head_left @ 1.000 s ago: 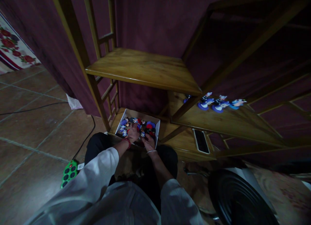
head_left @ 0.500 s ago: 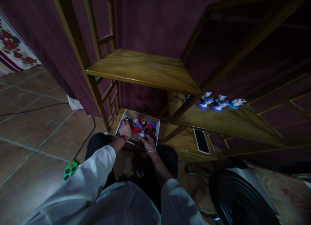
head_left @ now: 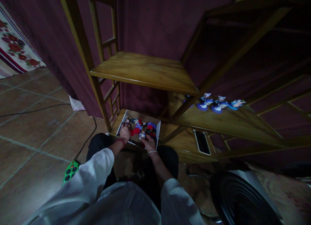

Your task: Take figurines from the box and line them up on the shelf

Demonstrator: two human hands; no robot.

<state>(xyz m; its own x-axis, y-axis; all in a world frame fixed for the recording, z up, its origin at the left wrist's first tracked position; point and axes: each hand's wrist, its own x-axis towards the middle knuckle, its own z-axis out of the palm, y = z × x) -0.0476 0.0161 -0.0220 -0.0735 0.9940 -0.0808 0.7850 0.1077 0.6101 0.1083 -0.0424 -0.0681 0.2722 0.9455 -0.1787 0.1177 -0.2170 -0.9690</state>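
A shallow white box (head_left: 158, 130) with several small figurines on red or blue bases sits on the low wooden shelf. My left hand (head_left: 125, 133), with a red bead bracelet at the wrist, is in the box's left side, its fingers closed around a dark-haired figurine (head_left: 127, 121). A red base shows just right of that hand. At the box's front right, my right hand (head_left: 149, 142) wears a pale bangle and pinches a small white-and-blue figurine (head_left: 142, 134). The fingertips of both hands are partly hidden and small in view.
Several blue-based figurines (head_left: 220, 106) stand on the shelf to the right. Below them lies a phone (head_left: 202, 142) with a white edge. A wooden shelf board (head_left: 145, 71) overhangs the box. A black round stool (head_left: 243, 199) is at the lower right; a green gadget (head_left: 71, 171) lies on the floor.
My left hand has turned slightly, and the dark-haired figurine and red base beside it show more clearly. My right hand stays nearly in place. The view has shifted slightly.
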